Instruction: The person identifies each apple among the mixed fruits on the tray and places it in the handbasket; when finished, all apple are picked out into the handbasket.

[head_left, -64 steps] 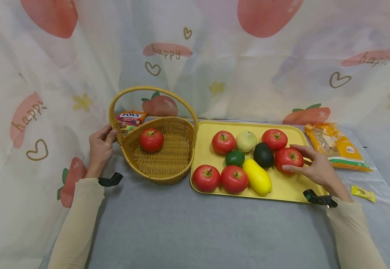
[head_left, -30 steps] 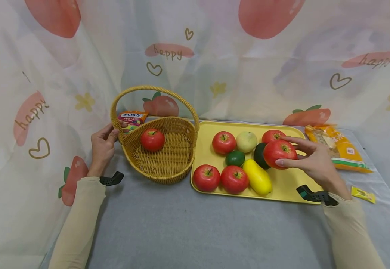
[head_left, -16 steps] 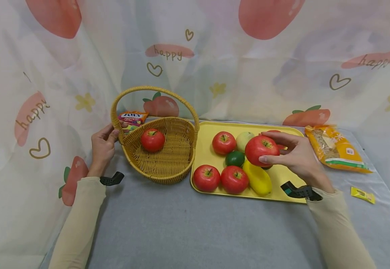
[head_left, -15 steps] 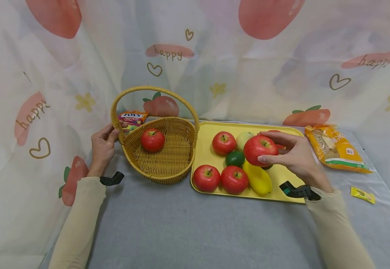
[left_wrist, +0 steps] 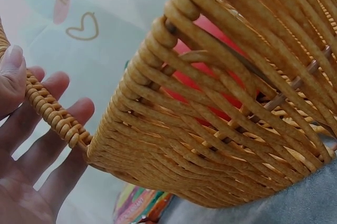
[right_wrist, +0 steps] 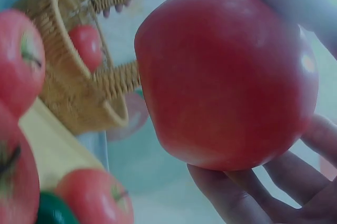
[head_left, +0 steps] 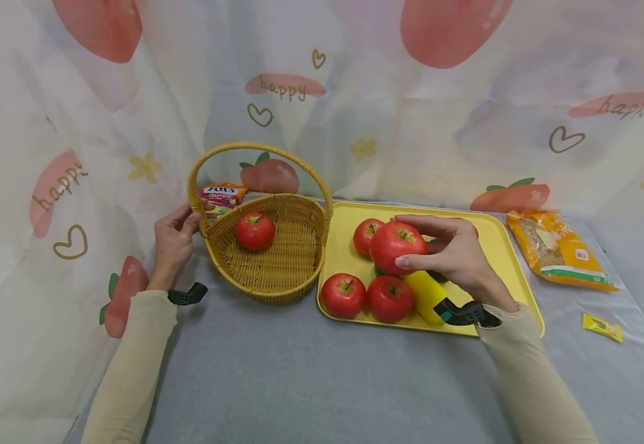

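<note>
My right hand (head_left: 452, 250) grips a red apple (head_left: 397, 248) above the yellow tray (head_left: 513, 290), thumb on the near side and fingers on the far side. In the right wrist view that apple (right_wrist: 226, 77) fills the middle. At the left, my left hand (head_left: 174, 240) holds the handle (head_left: 194, 185) of a wicker basket (head_left: 269, 293); the left wrist view shows the thumb and fingers around the handle (left_wrist: 50, 105). One red apple (head_left: 255, 232) lies inside the basket. Under the held apple, a yellow mango-like fruit (head_left: 423, 293) and a green fruit are partly hidden.
Two red apples (head_left: 343, 295) sit at the tray's front left, another apple (head_left: 365, 237) behind them. An orange snack bag (head_left: 561, 250) and a small yellow packet (head_left: 602, 327) lie right of the tray. A candy bag (head_left: 223, 194) stands behind the basket.
My right hand has lifted the apple from the tray's right part and carried it left over the other fruit. My left hand stays on the basket handle.
</note>
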A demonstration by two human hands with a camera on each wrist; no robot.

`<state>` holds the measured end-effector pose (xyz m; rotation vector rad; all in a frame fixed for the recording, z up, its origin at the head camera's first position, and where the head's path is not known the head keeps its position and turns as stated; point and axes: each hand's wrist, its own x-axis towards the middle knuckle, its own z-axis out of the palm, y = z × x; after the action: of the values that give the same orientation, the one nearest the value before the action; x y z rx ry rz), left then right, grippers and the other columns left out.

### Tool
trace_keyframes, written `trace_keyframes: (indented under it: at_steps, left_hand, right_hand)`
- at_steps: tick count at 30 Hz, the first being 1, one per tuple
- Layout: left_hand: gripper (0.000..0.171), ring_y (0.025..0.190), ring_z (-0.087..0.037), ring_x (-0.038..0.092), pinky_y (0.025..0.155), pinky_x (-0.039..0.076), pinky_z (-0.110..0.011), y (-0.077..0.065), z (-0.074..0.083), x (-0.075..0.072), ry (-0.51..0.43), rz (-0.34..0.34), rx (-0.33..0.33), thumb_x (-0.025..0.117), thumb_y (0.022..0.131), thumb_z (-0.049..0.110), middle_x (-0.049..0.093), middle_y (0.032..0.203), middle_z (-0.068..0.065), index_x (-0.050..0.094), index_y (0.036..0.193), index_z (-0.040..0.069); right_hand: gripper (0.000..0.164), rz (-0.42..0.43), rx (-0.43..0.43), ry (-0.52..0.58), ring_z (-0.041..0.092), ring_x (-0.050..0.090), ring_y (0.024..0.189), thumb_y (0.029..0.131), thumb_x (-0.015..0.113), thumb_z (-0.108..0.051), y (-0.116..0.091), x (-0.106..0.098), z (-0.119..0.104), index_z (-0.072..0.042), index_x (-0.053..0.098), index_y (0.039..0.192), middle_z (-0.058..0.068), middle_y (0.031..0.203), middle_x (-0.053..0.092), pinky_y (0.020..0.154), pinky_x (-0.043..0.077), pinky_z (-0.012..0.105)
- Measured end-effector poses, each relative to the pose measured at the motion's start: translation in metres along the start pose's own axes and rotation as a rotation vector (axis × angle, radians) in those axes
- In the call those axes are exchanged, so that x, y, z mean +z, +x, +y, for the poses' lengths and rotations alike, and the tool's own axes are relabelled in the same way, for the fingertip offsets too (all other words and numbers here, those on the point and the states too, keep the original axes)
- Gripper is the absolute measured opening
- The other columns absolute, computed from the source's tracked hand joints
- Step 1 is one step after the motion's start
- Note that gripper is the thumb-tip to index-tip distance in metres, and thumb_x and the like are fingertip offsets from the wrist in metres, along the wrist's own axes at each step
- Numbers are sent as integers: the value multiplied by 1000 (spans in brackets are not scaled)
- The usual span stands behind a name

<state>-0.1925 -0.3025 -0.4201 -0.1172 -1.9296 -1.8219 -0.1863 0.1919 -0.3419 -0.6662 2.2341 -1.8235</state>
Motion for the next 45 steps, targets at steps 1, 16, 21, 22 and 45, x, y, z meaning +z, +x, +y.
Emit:
trace_keyframes:
  at_steps: [1, 16, 21, 22, 45]
  left_hand:
    - [31, 97, -18, 71, 80, 58, -24, 1, 0, 0, 0, -2, 2, 59, 98, 15, 69, 117, -21, 68, 125, 4]
    - [30, 101, -30, 70, 80, 57, -22, 7, 0, -3, 22, 2, 24, 59, 98, 15, 66, 119, -27, 69, 124, 4]
    - [30, 101, -28, 70, 80, 58, -24, 7, -1, -3, 13, -7, 44, 58, 99, 16, 66, 118, -26, 68, 124, 2]
    - [30, 100, -25, 71, 80, 58, -24, 7, -2, -3, 16, -8, 42, 58, 99, 16, 66, 118, -26, 68, 124, 2]
    - [34, 101, -32, 70, 81, 58, -26, 3, -9, -2, -8, -24, 46, 59, 99, 15, 66, 117, -29, 64, 124, -8]
  right_hand:
    - [58, -13, -1, 10, 32, 72, 96, 80, 80, 0, 2, 3, -2, -8, 61, 134, 10, 129, 64, 79, 60, 39]
    - [61, -154, -50, 120, 34, 68, 106, 78, 84, -8, 34, 76, -19, -13, 62, 135, 7, 129, 65, 83, 59, 45]
    - [62, -187, -92, 166, 33, 66, 109, 79, 84, -9, 46, 103, -25, -10, 60, 136, 7, 129, 64, 87, 58, 44]
    - [62, -197, -96, 171, 32, 65, 110, 79, 83, -8, 47, 108, -27, -9, 60, 136, 7, 130, 64, 89, 57, 44]
    - [66, -60, 49, -125, 17, 59, 111, 72, 90, -25, 118, 185, -19, -23, 60, 131, -5, 125, 61, 92, 54, 35]
